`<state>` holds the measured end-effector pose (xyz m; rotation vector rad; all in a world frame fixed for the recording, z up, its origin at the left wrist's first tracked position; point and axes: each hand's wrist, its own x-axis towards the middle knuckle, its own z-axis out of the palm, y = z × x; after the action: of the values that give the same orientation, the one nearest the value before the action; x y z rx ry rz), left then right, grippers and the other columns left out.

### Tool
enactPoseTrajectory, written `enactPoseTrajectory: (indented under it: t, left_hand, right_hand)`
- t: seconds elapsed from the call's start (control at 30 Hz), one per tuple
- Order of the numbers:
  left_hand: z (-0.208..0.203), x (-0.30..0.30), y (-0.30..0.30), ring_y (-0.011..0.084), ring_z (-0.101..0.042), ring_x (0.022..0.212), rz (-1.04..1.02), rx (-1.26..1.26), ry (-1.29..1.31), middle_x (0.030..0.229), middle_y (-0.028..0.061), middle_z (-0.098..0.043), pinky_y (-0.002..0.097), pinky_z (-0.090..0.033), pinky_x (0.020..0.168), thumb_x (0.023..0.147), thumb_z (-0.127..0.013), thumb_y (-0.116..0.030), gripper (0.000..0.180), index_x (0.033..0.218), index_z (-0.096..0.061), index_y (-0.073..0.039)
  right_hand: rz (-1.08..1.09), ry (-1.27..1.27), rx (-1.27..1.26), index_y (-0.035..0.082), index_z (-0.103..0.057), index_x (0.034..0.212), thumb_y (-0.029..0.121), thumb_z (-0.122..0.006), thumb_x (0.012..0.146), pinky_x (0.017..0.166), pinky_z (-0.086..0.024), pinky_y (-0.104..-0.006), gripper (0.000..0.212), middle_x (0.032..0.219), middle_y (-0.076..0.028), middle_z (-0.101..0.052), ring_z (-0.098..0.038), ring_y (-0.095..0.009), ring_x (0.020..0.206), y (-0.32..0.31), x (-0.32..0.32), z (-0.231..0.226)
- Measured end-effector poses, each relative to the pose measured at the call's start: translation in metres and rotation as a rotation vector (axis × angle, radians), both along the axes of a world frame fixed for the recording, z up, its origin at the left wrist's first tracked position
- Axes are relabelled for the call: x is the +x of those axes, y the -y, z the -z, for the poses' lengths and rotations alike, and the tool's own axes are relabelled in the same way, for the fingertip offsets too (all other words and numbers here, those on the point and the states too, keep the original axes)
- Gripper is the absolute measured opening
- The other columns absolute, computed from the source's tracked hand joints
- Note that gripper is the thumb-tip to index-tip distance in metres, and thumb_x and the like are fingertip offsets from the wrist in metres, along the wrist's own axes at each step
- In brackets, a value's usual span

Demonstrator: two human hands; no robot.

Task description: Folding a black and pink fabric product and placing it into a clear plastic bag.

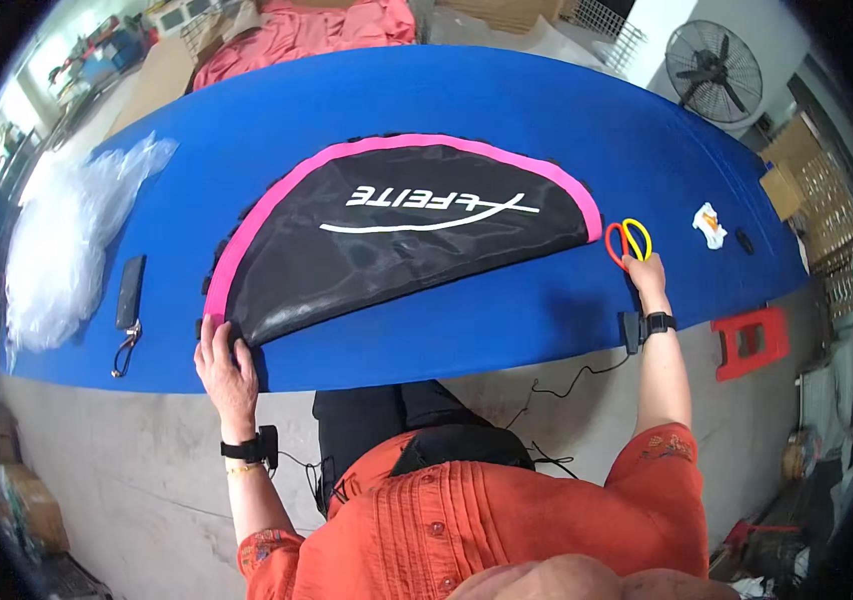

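Observation:
On a blue-covered table lies a black half-circle of fabric (386,240), folded flat, with a pink band along its curved edge and white lettering. My left hand (228,375) rests on its lower left corner, fingers stretched over the end of the pink band and the thumb on the black cloth. Beyond the fabric's right corner, my right hand (646,280) is closed on a pair of scissors (636,240). Their red and yellow handle loops point away from me; the hand hides the blades.
Clear plastic bags (66,250) are heaped on the table's left, near a dark phone-like case (130,290) with a strap. A crumpled white packet (709,226) and a small black object (744,241) lie at the right. A red stool (750,343) and a fan (714,72) stand beyond the table.

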<state>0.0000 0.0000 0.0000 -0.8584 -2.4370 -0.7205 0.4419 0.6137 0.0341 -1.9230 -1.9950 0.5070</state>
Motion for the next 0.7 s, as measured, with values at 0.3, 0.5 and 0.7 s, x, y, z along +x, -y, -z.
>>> enactPoseTrajectory:
  t: [0.3,0.5,0.7]
  left_hand:
    - [-0.006,0.002,0.000,0.0422,-0.051,0.130,-0.026,-0.014,-0.042,0.154,0.0128,-0.051,0.0506,-0.040,0.110,0.096,-0.062,-0.013,0.034,0.129,-0.063,-0.009]
    - [-0.009,0.005,-0.006,0.0406,-0.051,0.129,-0.048,-0.004,-0.020,0.154,0.0113,-0.051,0.0495,-0.040,0.109,0.093,-0.063,-0.012,0.036,0.129,-0.062,-0.009]
    - [-0.004,0.005,0.001,0.0417,-0.050,0.129,-0.019,0.022,0.025,0.154,0.0128,-0.050,0.0522,-0.038,0.111,0.091,-0.064,-0.011,0.038,0.128,-0.063,-0.010]
  right_hand:
    - [0.036,0.284,0.067,0.002,-0.071,0.121,0.046,-0.073,0.089,0.101,-0.052,-0.0487,0.055,0.118,-0.030,-0.070,-0.066,-0.044,0.116,0.039,-0.030,-0.032]
    - [-0.291,-0.116,0.241,0.004,-0.071,0.107,0.049,-0.073,0.092,0.079,-0.058,-0.0446,0.048,0.100,-0.017,-0.075,-0.072,-0.031,0.087,0.061,-0.052,-0.019]
    - [-0.244,-0.892,-0.753,0.002,-0.065,0.110,0.049,-0.078,0.092,0.072,-0.062,-0.0355,0.052,0.105,-0.017,-0.073,-0.072,-0.022,0.082,0.142,-0.141,-0.023]
